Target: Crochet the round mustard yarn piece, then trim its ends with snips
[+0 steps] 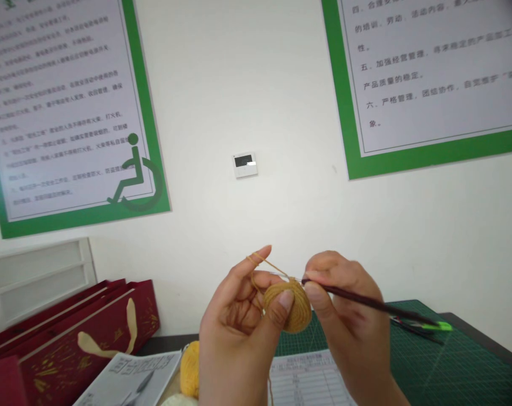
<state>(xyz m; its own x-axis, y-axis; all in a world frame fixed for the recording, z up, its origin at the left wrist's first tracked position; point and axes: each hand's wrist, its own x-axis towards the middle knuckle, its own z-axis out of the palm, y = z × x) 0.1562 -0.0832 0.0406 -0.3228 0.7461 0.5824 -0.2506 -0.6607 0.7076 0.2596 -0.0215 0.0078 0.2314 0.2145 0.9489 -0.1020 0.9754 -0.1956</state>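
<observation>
My left hand (243,321) pinches a round mustard-yellow crochet piece (300,313) between thumb and fingers. A strand of matching yarn (275,266) runs from its top edge up over my raised left index finger. In a pen-like grip, my right hand (351,316) is closed on a crochet hook (366,300) with a dark brown handle. The hook's thin metal shaft meets the top edge of the piece, and part of its tip is behind the yarn and fingers. Below my left hand hangs a brownish strand of yarn.
Dark red gift bags (91,344) stand at the left, beside a printed booklet (133,378) and a yellow yarn ball (190,369). A printed form (307,375) lies by the green cutting mat (429,361). Black-and-green scissors or a similar tool (436,326) rest there. Behind is a white wall.
</observation>
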